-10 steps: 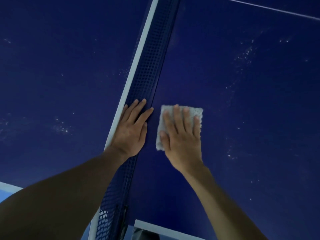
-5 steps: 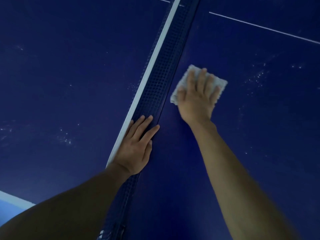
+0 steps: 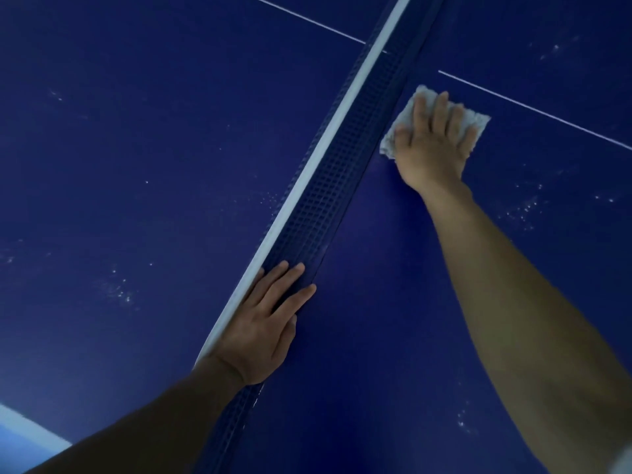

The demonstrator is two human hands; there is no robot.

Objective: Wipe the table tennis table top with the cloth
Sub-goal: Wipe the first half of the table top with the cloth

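Observation:
The dark blue table tennis table top (image 3: 393,319) fills the view. A light grey cloth (image 3: 478,122) lies flat on it just right of the net, below the white centre line. My right hand (image 3: 432,142) presses the cloth down with straight, spread fingers, arm stretched far forward. My left hand (image 3: 263,323) rests flat on the net (image 3: 328,206), fingers straight over the white top band and the mesh.
The net runs diagonally from bottom centre to top right and splits the table in two. White dust specks (image 3: 523,208) dot the right half, and dust specks (image 3: 118,289) also dot the left half. The white table edge (image 3: 24,422) shows at bottom left.
My right hand has slid the cloth forward along the net, away from me, up to near the white centre line. My left hand has stayed flat on the net.

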